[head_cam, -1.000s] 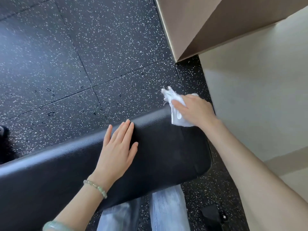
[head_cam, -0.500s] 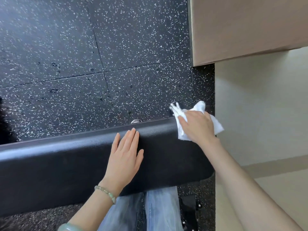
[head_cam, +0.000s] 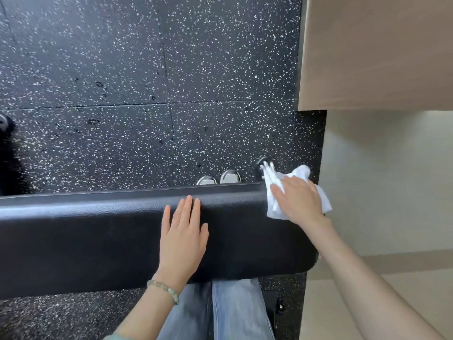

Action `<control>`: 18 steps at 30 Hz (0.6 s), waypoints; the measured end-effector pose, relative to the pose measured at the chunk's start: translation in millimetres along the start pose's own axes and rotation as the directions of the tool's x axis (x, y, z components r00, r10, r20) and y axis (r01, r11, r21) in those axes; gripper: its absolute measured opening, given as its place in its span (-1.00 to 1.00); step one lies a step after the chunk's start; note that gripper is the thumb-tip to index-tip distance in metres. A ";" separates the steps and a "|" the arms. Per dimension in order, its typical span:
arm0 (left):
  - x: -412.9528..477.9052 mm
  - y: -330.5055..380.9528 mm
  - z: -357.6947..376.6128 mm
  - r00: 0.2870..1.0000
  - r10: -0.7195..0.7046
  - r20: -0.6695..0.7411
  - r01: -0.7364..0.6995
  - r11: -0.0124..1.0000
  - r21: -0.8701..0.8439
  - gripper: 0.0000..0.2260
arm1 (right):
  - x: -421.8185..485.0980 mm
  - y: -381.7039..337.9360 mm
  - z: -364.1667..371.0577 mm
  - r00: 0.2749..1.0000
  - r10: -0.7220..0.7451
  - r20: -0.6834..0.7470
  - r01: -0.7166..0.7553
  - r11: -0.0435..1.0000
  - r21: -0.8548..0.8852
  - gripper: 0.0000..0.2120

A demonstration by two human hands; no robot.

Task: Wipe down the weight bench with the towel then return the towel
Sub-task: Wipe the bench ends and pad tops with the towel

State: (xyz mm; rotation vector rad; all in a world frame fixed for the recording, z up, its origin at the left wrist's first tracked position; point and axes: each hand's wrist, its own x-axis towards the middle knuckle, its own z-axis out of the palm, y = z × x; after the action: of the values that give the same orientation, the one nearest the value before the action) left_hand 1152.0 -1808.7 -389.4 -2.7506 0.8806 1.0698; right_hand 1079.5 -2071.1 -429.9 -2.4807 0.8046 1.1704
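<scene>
The black padded weight bench (head_cam: 98, 231) runs across the head view from the left edge to a rounded end at the right. My left hand (head_cam: 182, 234) lies flat on the pad's top near the middle, fingers straight. At the pad's far right corner my right hand (head_cam: 297, 200) presses a crumpled white towel (head_cam: 274, 204) onto the bench, fingers spread over the cloth. Parts of the towel stick out above and to the right of the hand.
Black speckled rubber floor (head_cam: 171, 82) lies beyond the bench. A beige wall (head_cam: 382, 168) and a tan panel (head_cam: 372, 50) stand close on the right. Shoe tips (head_cam: 219, 179) show past the bench's far edge; my jeans (head_cam: 220, 312) below it. A dark object (head_cam: 7, 153) sits at far left.
My right hand has slid the towel rightward to the bench's end corner. My left hand stays flat on the pad. The view has tilted so that the bench lies level.
</scene>
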 end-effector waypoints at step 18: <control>-9.3 -48.1 3.9 0.978 -0.198 -0.066 0.195 0.979 -0.054 -0.49 | -0.6 -25.9 -12.2 0.981 -0.194 -0.018 0.191 0.976 -0.109 -0.36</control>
State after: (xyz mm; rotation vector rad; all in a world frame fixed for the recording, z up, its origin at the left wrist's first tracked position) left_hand 1169.7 -1763.0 -393.3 -2.8566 0.5809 0.9748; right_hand 1102.1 -2055.7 -421.3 -2.5982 0.5063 1.1386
